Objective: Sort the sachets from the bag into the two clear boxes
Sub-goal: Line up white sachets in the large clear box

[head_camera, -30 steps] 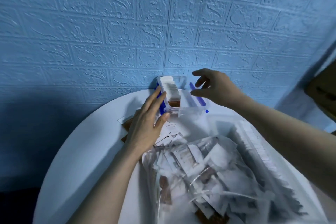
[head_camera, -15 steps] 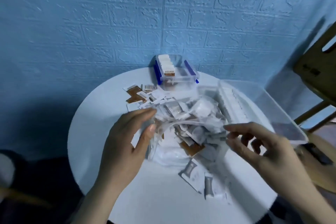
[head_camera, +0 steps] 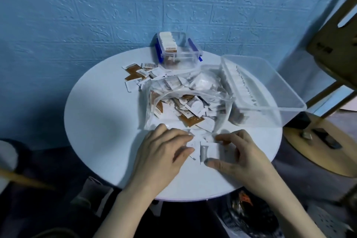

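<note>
A clear plastic bag (head_camera: pixel 193 92) full of white and brown sachets lies open in the middle of the round white table (head_camera: pixel 100 121). At the back stands a small clear box (head_camera: pixel 179 58) with blue clips and a row of sachets inside. The large clear box (head_camera: pixel 274 91) at the right holds a row of white sachets along its left wall. In front of the bag, my right hand (head_camera: pixel 245 154) pinches a white sachet (head_camera: pixel 209 150) between thumb and forefinger. My left hand (head_camera: pixel 164 154) pinches another white sachet (head_camera: pixel 192 144) lying beside it on the table.
Loose brown and white sachets (head_camera: pixel 139 73) lie scattered left of the small box. A wooden chair (head_camera: pixel 332 48) stands at the right, close to the large box. The blue brick-pattern wall (head_camera: pixel 96 15) is right behind the table.
Both hands left the small box at the back, passed the bag's mouth and came down to the loose white sachets at the table's near edge, where each now holds one.
</note>
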`<state>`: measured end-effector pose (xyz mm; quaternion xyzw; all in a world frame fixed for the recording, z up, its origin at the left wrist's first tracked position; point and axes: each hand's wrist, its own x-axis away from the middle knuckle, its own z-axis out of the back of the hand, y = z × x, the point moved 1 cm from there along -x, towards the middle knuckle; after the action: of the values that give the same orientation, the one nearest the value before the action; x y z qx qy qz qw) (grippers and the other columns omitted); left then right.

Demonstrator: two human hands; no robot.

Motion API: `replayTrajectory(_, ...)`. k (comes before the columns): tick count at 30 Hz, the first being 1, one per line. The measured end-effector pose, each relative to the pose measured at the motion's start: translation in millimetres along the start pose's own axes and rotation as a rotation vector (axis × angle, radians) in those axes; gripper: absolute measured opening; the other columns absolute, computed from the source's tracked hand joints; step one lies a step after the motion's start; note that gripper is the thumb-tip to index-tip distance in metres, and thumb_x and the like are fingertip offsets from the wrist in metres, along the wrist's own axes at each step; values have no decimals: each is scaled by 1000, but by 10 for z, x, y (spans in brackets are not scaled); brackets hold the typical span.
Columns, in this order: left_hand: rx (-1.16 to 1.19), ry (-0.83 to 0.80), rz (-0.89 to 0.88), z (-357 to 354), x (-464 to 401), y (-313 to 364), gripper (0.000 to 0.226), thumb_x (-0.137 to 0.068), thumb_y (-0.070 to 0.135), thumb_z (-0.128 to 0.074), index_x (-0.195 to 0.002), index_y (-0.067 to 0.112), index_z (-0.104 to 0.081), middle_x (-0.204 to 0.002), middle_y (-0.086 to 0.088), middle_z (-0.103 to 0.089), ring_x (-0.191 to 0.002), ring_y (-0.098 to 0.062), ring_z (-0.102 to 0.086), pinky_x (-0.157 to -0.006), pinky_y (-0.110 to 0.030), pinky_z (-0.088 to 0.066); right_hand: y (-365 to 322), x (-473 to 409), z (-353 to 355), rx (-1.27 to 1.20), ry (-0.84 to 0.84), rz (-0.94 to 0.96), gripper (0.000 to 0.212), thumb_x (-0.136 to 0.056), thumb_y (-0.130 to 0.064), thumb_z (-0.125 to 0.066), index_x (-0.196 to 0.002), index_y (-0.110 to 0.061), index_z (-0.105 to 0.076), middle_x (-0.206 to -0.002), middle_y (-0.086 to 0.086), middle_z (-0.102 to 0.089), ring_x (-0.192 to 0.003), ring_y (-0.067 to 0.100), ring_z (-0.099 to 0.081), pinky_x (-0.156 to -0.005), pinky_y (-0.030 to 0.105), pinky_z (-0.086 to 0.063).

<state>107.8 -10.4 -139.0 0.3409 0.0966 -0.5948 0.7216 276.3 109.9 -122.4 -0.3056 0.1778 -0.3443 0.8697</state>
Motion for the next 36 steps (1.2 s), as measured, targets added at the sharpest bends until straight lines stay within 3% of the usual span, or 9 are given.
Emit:
replayTrajectory(4,-78,-10,-23,-64,-35,4,30,-82,45,-58,-88,23,-76,-97,13,-72,-86,-9,-45,-72,-21,-32,35,-16,8,-19,0,-20,55,-55,-50,-85,-101,-28,-62,-97,-17,-48,-86,-2,-49,-78,25,-42)
replayTrajectory(7,-72,-42,33,-19,-99,67,20,-74,39,-78,-85,23,-71,-89,13,-69,-85,-11,-49,-67,-23,-31,54,23,-7,-77,26,-15,49,-54,-44,-87,-88,-31,-54,-89,-16,-50,-80,-4,-47,-67,21,-35)
replayTrajectory(11,8,-204,201,37,-210,128,41,-80,33,-76,-116,30,-56,-105,18,-59,-101,-7,-49,-76,-22,-32,83,64,-25,-176,55,-64,48,-57,-38,-89,-85,-29,-51,-75,-11,-54,-68,2,-47,-59,25,-35)
replayTrajectory(15,237,-261,340,-34,-269,55,66,-75,21,-81,-130,33,-48,-92,22,-53,-70,5,-43,-73,-24,-37,134,78,-42,-257,63,-61,44,-60,-34,-88,-86,-30,-52,-77,-10,-59,-63,4,-45,-65,35,-42)
replayTrajectory(20,331,-333,356,-37,-266,-25,68,-79,20,-78,-138,33,-48,-93,20,-50,-67,5,-41,-72,-23,-34,176,75,-88,-320,88,-34,45,-63,-30,-88,-90,-36,-52,-72,-11,-60,-60,7,-44,-62,37,-40)
replayTrajectory(25,230,-401,292,-24,-293,19,48,-79,35,-77,-124,36,-59,-97,16,-45,-77,3,-42,-74,-23,-34,186,41,-109,-333,105,-31,44,-65,-30,-87,-94,-38,-55,-78,-1,-65,-59,9,-45,-59,31,-39)
replayTrajectory(30,385,-262,346,-6,-206,37,38,-71,24,-84,-94,34,-56,-75,29,-54,-58,6,-44,-56,-13,-31,210,43,-115,-376,117,-21,36,-73,-22,-82,-98,-34,-59,-80,-3,-66,-60,9,-47,-61,31,-40)
replayTrajectory(34,652,-114,436,-22,-116,-27,30,-70,14,-84,-76,31,-61,-59,-2,-56,-55,-6,-47,-57,-22,-40,157,56,-70,-617,63,-25,27,-79,-7,-73,-97,-24,-64,-67,-6,-58,-63,11,-49,-64,28,-40)
replayTrajectory(36,685,-25,456,17,-74,-46,25,-71,12,-83,-70,26,-63,-58,-14,-53,-53,-12,-44,-54,-23,-37,110,45,-26,-758,25,-52,22,-75,-11,-72,-95,-18,-66,-64,-5,-58,-60,10,-50,-60,21,-40)
